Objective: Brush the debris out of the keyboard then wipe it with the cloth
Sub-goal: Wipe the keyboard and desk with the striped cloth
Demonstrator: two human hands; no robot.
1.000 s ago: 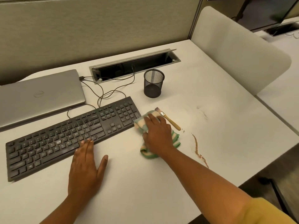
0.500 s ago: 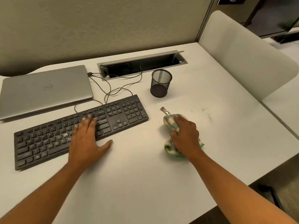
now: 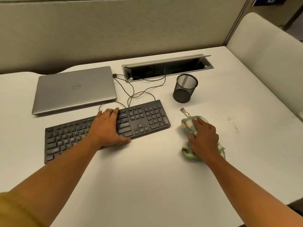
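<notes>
The desk (image 3: 147, 185) recess (image 3: 211, 67) held black cables (image 3: 141, 93); the mesh cup (image 3: 185, 90) stood upright near it. The closed laptop (image 3: 73, 90) bore a Dell logo. The left hand (image 3: 106, 126) lay flat, fingers straight, on the keyboard (image 3: 147, 118). The right hand (image 3: 203, 138) pressed the cloth (image 3: 188, 153) to the desk, fingers extended, over the brush (image 3: 185, 112) handle.
</notes>
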